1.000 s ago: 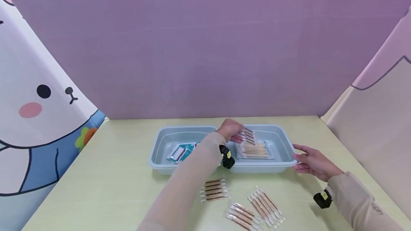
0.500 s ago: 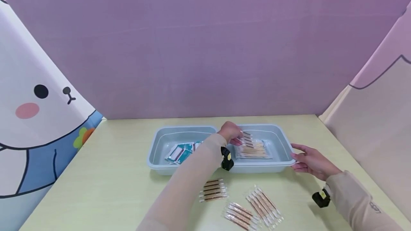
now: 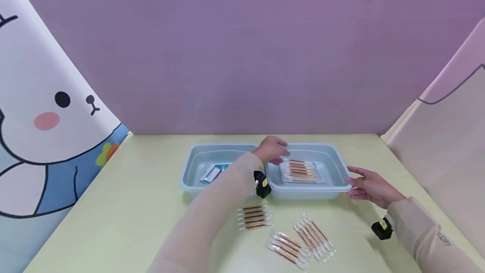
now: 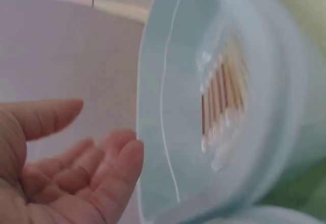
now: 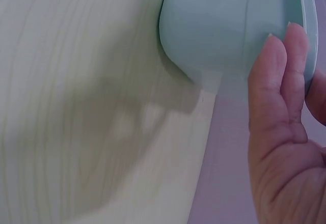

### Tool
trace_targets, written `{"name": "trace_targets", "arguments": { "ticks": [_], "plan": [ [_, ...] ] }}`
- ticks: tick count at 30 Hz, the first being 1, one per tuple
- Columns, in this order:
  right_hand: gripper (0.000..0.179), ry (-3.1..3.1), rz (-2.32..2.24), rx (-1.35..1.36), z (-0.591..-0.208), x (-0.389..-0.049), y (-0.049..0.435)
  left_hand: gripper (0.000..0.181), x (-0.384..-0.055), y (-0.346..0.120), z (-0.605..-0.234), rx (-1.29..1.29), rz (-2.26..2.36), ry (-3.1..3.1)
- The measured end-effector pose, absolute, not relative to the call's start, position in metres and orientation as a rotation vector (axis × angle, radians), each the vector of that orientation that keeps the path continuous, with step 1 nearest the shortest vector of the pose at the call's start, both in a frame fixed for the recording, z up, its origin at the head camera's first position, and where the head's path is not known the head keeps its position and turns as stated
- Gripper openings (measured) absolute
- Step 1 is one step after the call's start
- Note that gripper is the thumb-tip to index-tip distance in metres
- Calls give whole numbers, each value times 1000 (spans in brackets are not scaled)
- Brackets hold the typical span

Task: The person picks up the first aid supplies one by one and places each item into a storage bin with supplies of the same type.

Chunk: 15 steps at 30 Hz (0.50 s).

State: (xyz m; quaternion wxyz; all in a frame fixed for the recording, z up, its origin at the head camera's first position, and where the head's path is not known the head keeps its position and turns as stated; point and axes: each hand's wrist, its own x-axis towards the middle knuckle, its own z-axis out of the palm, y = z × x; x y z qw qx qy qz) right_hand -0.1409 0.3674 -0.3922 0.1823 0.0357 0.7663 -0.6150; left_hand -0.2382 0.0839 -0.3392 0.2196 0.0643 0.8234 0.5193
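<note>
My left hand (image 3: pixel 270 150), fingers apart and holding nothing, hovers over the left side of the right-hand pale blue bin (image 3: pixel 303 189). In that bin, a clear packet of brown-stick cotton swabs (image 3: pixel 297 166) lies on a packet of pale wooden-stick swabs (image 3: pixel 305 178). The left wrist view shows the brown swabs (image 4: pixel 214 107) apart from the fingers. At the bin's right end, my right hand (image 3: pixel 373 188) holds the rim, with fingers (image 5: pixel 270 76) along the outer wall; the thumb is partly hidden in the right wrist view.
A second pale blue bin (image 3: pixel 212 150) with teal-and-white packets (image 3: pixel 213 172) stands to the left, partly behind my left forearm. In front lie three clear swab packets: one at left (image 3: pixel 254 218), one in the middle (image 3: pixel 288 248), one at right (image 3: pixel 315 237). A purple backdrop (image 3: pixel 242 54) rises behind.
My left hand has let go of the brown-stick swab packet, which now lies on the wooden-stick swabs, and has lifted slightly away. The right hand keeps its place on the bin.
</note>
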Motion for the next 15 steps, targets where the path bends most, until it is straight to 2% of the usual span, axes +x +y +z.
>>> {"name": "trace_targets", "arguments": {
  "ticks": [9,15],
  "plan": [
    [70,2110,-1758,65,-392,-142,371,28,-200,71,-329,762,1183,2237],
    [71,2100,-1753,62,-391,-143,371,30,-169,58,-340,933,1047,2165]
  ]
}}
